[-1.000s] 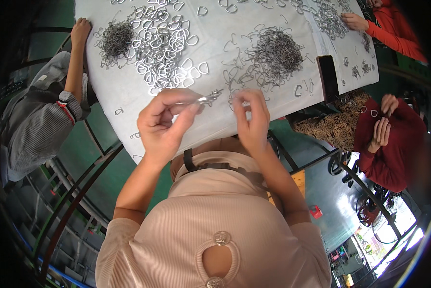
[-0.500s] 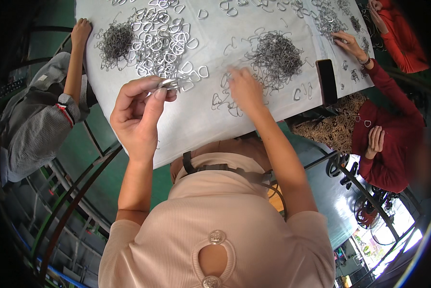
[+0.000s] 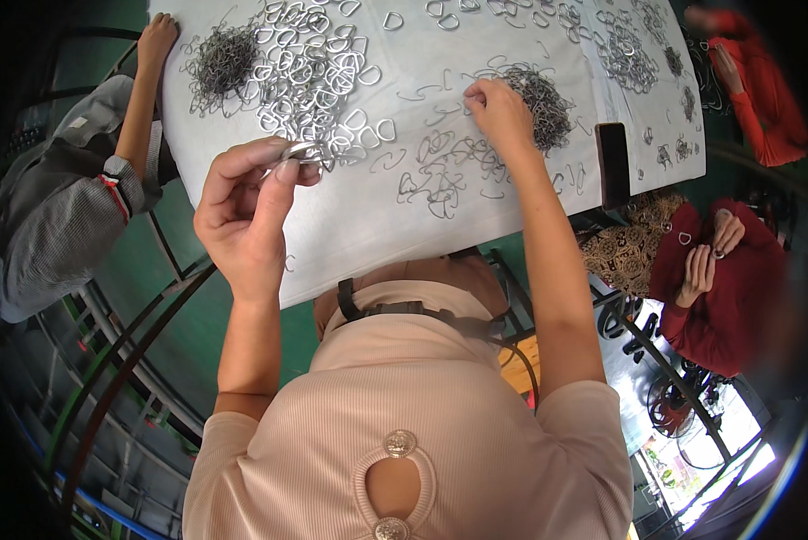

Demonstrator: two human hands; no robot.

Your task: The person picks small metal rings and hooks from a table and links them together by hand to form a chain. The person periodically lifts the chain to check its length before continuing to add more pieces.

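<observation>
My left hand (image 3: 249, 211) is raised over the near left of the table, thumb and fingers pinching shiny metal D-rings (image 3: 305, 149); how many is hard to see. Beyond it spreads a heap of loose D-rings (image 3: 318, 72). My right hand (image 3: 501, 112) is at the left edge of a dense pile of thin grey wire hooks (image 3: 546, 106). Its thumb and forefinger are closed together, and anything between them is too small to make out. Scattered wire hooks (image 3: 435, 175) lie on the white tabletop (image 3: 350, 234) to the left of that hand.
Another wire pile (image 3: 224, 65) lies at the far left, near a co-worker's hand (image 3: 158, 36). A black phone (image 3: 613, 166) rests at the right table edge. More rings (image 3: 627, 56) lie far right. A person in dark red (image 3: 728, 279) sits at right, another in orange (image 3: 764, 99) beyond.
My right hand has moved away from me and rightward, from the scattered hooks to the pile. The dark-red-sleeved person's hand has left the table and joined their other hand. My left hand keeps its rings.
</observation>
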